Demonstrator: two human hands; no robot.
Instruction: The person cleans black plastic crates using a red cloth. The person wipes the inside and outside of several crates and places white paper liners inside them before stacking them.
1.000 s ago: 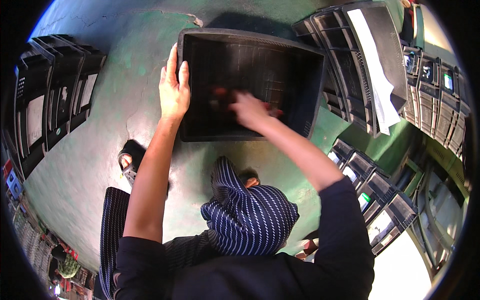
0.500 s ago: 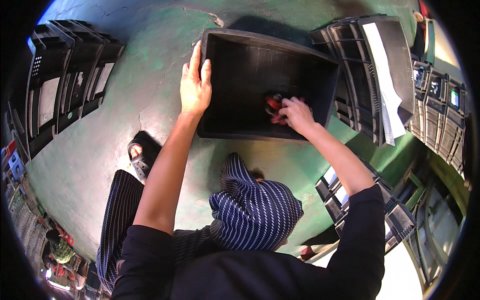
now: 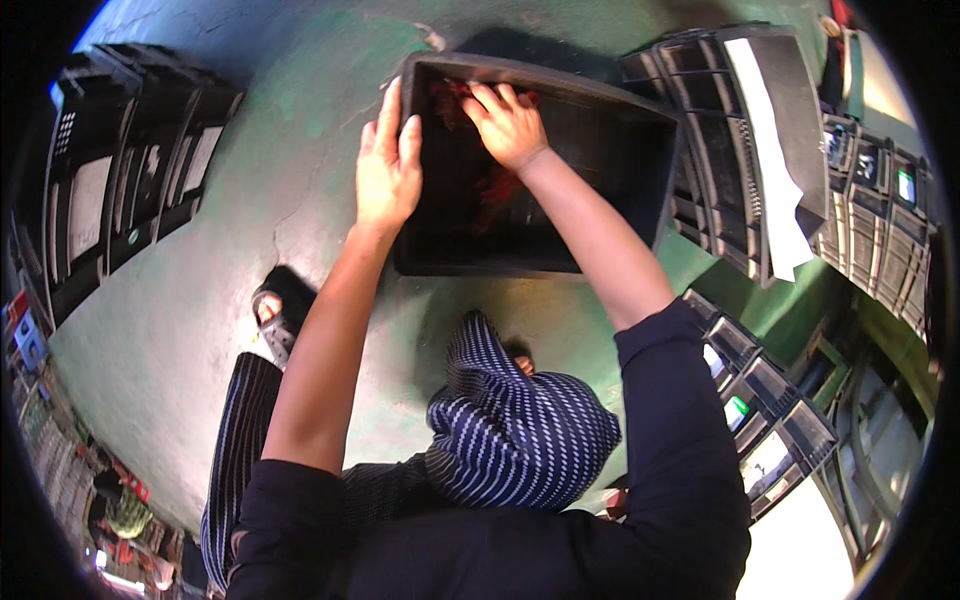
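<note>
A black rectangular plastic crate (image 3: 610, 130) lies on the floor before me, its open side toward me. My left hand (image 3: 388, 172) holds its left wall, thumb at the inner side and long fingers stretched along the rim. Inside the crate, near the far left corner, my right hand (image 3: 510, 125) presses a crumpled red and dark cloth (image 3: 450, 100) against the surface. The cloth is blurred and partly hidden under the fingers. A reddish smear shows lower down on the crate's inner surface; whether it is a reflection I cannot tell.
Stacked black crates stand at the left (image 3: 140, 150) and at the right (image 3: 700, 130), the right stack with a white paper strip (image 3: 765, 150). More crates (image 3: 765, 400) are at the lower right. My sandalled foot (image 3: 275, 320) is on the green floor (image 3: 180, 340).
My right hand has moved with the cloth from the crate's near right part to its far left part. My left hand stays at the left wall.
</note>
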